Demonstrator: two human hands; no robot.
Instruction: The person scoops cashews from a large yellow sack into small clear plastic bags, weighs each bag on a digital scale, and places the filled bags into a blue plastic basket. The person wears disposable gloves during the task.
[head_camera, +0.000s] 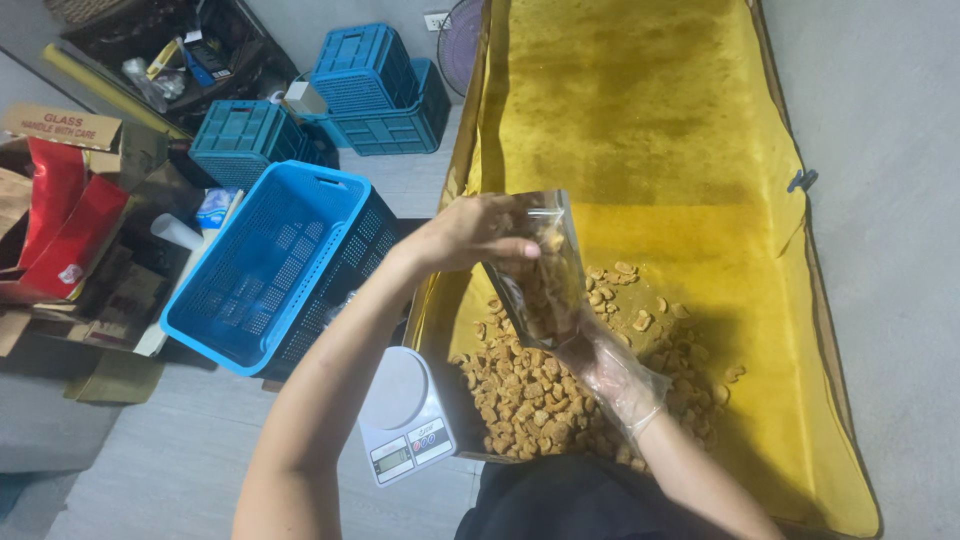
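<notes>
Dark lap (570, 500), gloved right hand (610, 375), snack pile (530, 400), yellow-lined tray (650, 130), grey floor (170, 470)

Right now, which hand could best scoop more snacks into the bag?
The right hand: gloved, it sits low beside the heap of golden-brown snack pieces. The bare left hand grips the clear plastic pouch.

I see a clear, shiny plastic bag (540, 270) and a thin see-through plastic glove (615, 375) on my right hand. The yellow cloth (640, 130) looks soft and matt, the snacks (525, 395) rough and dry. The blue crate (270, 270) is smooth plastic.
</notes>
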